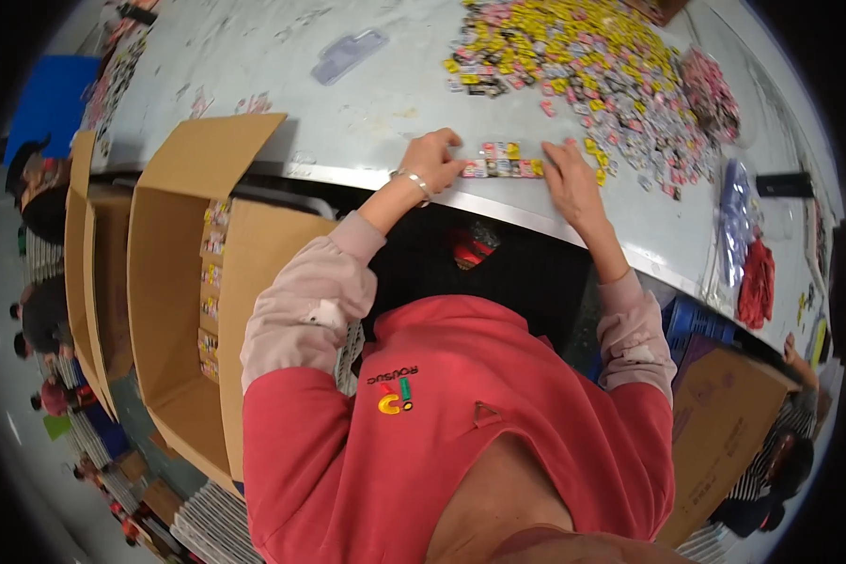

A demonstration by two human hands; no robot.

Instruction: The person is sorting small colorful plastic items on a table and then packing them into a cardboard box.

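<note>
Head view looks down on a grey table (348, 122) whose near edge runs across the middle of the frame. A short row of packets (504, 162) lies at that near edge, side by side. The left hand (434, 158) sits at the row's left end with fingers curled, fingertips touching the end packet; a bracelet (412, 179) rings its wrist. The right hand (570, 179) lies flat and open at the row's right end, palm down, pressing against the last packet. So the row is squeezed between the two hands.

Farther back toward the table's far right corner spreads a big pile (583, 75) of loose packets, yellow, pink and grey, its nearest pieces just beside the right hand's fingers. A clear plastic tray (348, 54) lies well apart, toward the far left. At the right edge lie a clear bag (738, 221) and a red cloth (758, 282). Open cardboard boxes (174, 282) stand to the left below the table edge, one holding stacked packets along its wall.
</note>
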